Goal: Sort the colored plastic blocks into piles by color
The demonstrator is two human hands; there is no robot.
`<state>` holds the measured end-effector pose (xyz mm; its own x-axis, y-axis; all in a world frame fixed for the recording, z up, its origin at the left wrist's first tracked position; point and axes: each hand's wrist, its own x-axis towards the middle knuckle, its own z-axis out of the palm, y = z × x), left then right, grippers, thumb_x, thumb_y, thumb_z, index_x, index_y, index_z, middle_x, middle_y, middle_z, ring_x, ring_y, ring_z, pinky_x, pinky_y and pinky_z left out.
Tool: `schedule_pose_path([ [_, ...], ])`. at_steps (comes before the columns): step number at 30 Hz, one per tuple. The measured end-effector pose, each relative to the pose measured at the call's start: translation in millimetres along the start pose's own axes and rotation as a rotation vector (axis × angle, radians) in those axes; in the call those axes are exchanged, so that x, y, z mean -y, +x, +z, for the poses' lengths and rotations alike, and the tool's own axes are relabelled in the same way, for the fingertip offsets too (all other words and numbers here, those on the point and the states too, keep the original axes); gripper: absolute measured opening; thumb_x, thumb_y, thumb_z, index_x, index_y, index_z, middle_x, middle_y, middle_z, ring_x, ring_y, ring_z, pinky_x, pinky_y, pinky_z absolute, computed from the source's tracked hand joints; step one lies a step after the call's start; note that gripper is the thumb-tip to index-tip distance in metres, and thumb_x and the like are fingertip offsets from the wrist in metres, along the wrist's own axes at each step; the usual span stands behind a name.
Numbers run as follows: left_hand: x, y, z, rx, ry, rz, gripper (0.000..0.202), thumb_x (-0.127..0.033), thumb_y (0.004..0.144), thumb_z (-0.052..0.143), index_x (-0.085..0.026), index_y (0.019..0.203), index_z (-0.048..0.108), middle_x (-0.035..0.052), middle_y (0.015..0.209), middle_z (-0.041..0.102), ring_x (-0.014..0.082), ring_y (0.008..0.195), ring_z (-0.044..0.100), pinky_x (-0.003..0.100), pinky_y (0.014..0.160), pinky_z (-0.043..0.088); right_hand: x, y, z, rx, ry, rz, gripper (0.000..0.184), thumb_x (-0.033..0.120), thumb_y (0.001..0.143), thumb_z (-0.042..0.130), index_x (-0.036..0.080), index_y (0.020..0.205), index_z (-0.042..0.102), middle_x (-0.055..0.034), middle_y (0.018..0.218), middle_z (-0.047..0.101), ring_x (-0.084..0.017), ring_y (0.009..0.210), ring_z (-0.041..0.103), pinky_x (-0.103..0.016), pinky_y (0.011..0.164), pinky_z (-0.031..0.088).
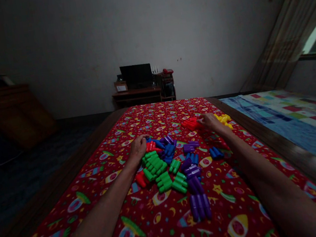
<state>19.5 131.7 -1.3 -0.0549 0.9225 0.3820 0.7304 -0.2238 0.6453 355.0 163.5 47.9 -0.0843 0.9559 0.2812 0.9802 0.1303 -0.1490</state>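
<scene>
A heap of plastic building blocks lies on a red patterned cloth [167, 227]: green blocks [159, 171], blue blocks [167, 150], purple blocks [197, 191]. My left hand [138, 146] rests at the heap's far left edge, fingers curled down onto red blocks [151, 146] and blue ones. My right hand [209, 121] reaches farther out, fingers bent over a separate group of red blocks [190, 123]. A cluster of yellow blocks [225, 120] sits just right of that hand. The dim light hides whether either hand holds a block.
The cloth covers a long wooden-edged surface [269, 140]. A checked blue mat [287, 116] lies to the right. A small desk with a dark monitor [137, 76] stands against the far wall. A curtain [289, 29] hangs at the right by a window.
</scene>
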Motion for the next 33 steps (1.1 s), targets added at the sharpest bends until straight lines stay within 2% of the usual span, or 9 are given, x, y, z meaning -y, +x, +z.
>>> schedule_pose_path([
  [5,-2,-1,0.1,-0.015,-0.003,-0.018,0.042,-0.020,0.081,0.035,-0.018,0.103,0.070,0.0069,0.107,0.072,0.0206,0.100,0.065,0.032,0.091,0.049,3,6,-10,-0.016,-0.019,-0.025,0.030,0.006,0.081,0.046,0.008,0.094,0.072,-0.0158,0.094,0.072,-0.018,0.083,0.063,-0.022,0.065,0.037],
  [12,-2,-1,-0.6,-0.003,0.010,-0.008,0.042,-0.021,0.082,0.036,-0.017,0.105,0.070,0.0069,0.108,0.072,0.0203,0.100,0.065,0.031,0.091,0.049,6,1,-3,0.186,-0.108,0.080,0.030,0.009,0.081,0.047,0.006,0.098,0.072,-0.0175,0.088,0.071,-0.019,0.077,0.064,-0.023,0.062,0.039],
  [17,-2,-1,-1.0,-0.003,0.015,-0.020,0.041,-0.020,0.082,0.036,-0.018,0.105,0.070,0.0059,0.107,0.072,0.0199,0.098,0.065,0.030,0.090,0.049,11,-4,0,0.109,-0.118,0.035,0.033,0.018,0.089,0.043,0.005,0.106,0.068,-0.0201,0.096,0.070,-0.022,0.086,0.065,-0.026,0.067,0.041],
  [22,-2,-1,-1.1,-0.012,-0.002,-0.014,0.040,-0.021,0.082,0.036,-0.018,0.103,0.071,0.0054,0.106,0.073,0.0201,0.098,0.065,0.031,0.090,0.049,25,-9,-22,0.052,-0.157,0.050,0.033,0.021,0.090,0.042,0.009,0.105,0.069,-0.0221,0.101,0.068,-0.027,0.092,0.065,-0.029,0.068,0.042],
  [24,-3,-1,-1.1,-0.013,-0.008,-0.014,0.040,-0.021,0.082,0.037,-0.019,0.103,0.071,0.0052,0.107,0.072,0.0200,0.099,0.065,0.031,0.091,0.049,43,-13,-31,0.033,-0.122,-0.040,0.032,0.021,0.091,0.041,0.009,0.098,0.071,-0.0209,0.097,0.069,-0.027,0.089,0.065,-0.029,0.068,0.041],
  [27,-4,-1,-1.2,-0.001,-0.007,-0.030,0.041,-0.021,0.082,0.036,-0.017,0.103,0.070,0.0068,0.107,0.072,0.0208,0.099,0.065,0.033,0.092,0.049,84,-24,-31,0.040,0.073,-0.340,0.029,0.021,0.093,0.043,0.011,0.099,0.069,-0.0155,0.091,0.070,-0.022,0.085,0.064,-0.028,0.071,0.041],
  [30,-4,-1,-1.9,0.002,-0.034,-0.024,0.042,-0.022,0.082,0.035,-0.016,0.104,0.070,0.0073,0.108,0.072,0.0210,0.100,0.065,0.033,0.093,0.048,131,-39,-12,0.085,0.274,-0.752,0.023,0.018,0.092,0.048,0.013,0.106,0.066,-0.0122,0.103,0.067,-0.017,0.093,0.061,-0.025,0.080,0.041],
  [32,-3,-2,-2.5,-0.009,-0.060,-0.007,0.042,-0.023,0.082,0.035,-0.016,0.106,0.068,0.0078,0.111,0.071,0.0209,0.102,0.064,0.032,0.094,0.048,153,-46,2,0.141,0.298,-0.914,0.020,0.017,0.093,0.048,0.014,0.102,0.066,-0.0115,0.104,0.066,-0.016,0.095,0.059,-0.025,0.082,0.041],
  [33,-3,-3,-2.6,-0.014,-0.066,-0.001,0.042,-0.024,0.083,0.034,-0.015,0.107,0.068,0.0081,0.111,0.071,0.0210,0.103,0.064,0.032,0.094,0.048,159,-48,7,0.167,0.299,-0.934,0.020,0.018,0.093,0.048,0.014,0.101,0.066,-0.0111,0.103,0.066,-0.016,0.094,0.058,-0.025,0.081,0.041],
])
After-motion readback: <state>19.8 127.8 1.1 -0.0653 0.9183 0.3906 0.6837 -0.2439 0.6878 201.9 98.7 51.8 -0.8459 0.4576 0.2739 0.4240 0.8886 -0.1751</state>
